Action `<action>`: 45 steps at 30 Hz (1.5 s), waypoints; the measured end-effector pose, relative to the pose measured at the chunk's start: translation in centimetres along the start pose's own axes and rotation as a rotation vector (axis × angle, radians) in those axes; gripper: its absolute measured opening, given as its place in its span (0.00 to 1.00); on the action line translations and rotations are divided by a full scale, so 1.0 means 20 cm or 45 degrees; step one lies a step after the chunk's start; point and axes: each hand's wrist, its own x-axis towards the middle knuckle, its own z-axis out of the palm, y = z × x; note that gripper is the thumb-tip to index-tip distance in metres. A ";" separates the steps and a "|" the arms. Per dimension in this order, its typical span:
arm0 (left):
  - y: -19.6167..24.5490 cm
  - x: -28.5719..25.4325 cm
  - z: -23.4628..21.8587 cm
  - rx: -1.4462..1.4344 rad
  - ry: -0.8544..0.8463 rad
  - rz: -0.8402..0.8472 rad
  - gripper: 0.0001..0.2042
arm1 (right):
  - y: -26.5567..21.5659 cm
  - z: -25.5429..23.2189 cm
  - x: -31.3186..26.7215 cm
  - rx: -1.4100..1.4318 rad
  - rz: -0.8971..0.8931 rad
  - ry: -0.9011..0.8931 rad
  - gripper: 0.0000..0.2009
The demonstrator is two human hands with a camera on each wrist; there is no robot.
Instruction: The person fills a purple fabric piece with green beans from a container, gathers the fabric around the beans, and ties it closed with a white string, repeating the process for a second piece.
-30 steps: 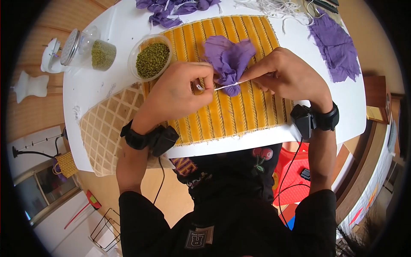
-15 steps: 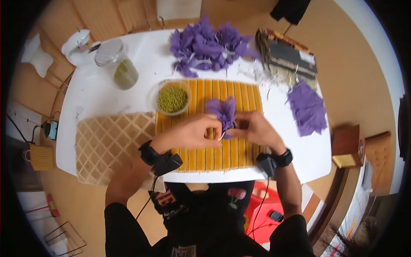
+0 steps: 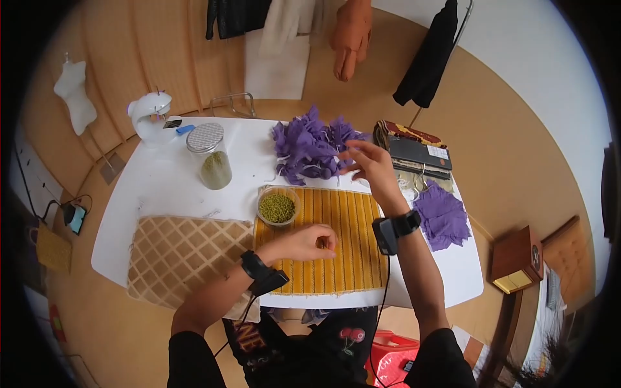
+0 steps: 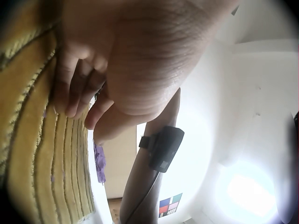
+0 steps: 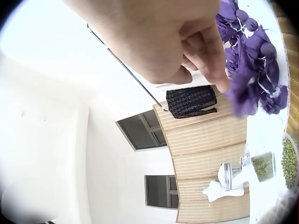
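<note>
My right hand (image 3: 373, 169) is raised at the far side of the table, its fingers spread at the edge of a pile of purple cloth bundles (image 3: 301, 145) tied with white string. In the right wrist view a blurred purple bundle (image 5: 244, 95) shows just past the fingertips, outside any grip. My left hand (image 3: 305, 244) rests over the yellow striped cloth (image 3: 352, 226), fingers loosely curled with nothing in them. Beyond it, a clear bowl of small green beans (image 3: 278, 208) stands on the cloth's far left corner.
A lidded jar of green beans (image 3: 215, 169) and a small white sewing machine (image 3: 152, 116) stand at the back left. Left of the striped cloth lies a beige diamond-patterned cloth (image 3: 187, 255). Fabric books (image 3: 417, 150) and flat purple cloth (image 3: 442, 216) are on the right.
The purple bundle that both hands were tying has left the striped cloth. My right hand has moved forward to the pile and let go; the left stays over the cloth. The head view has tilted up.
</note>
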 end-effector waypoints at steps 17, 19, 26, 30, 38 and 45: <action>0.07 0.00 0.02 -0.027 0.080 -0.081 0.07 | 0.39 -1.11 -0.54 -1.231 -0.102 0.839 0.11; 0.09 0.00 0.02 -0.061 0.053 -0.134 0.06 | 0.36 -1.11 -0.60 -1.375 0.151 0.734 0.14; 0.09 0.01 0.02 -0.124 0.054 -0.202 0.04 | 0.34 -0.98 -0.59 -1.565 0.186 0.619 0.15; 0.09 0.01 0.02 -0.131 0.041 -0.208 0.04 | 0.41 -1.04 -0.56 -1.459 0.214 0.718 0.10; 0.07 0.01 0.02 -0.171 0.039 -0.210 0.04 | 0.38 -0.96 -0.57 -1.462 0.000 0.725 0.06; 0.07 0.00 0.02 -0.183 0.033 -0.217 0.02 | 0.45 -1.02 -0.54 -1.367 0.163 0.857 0.06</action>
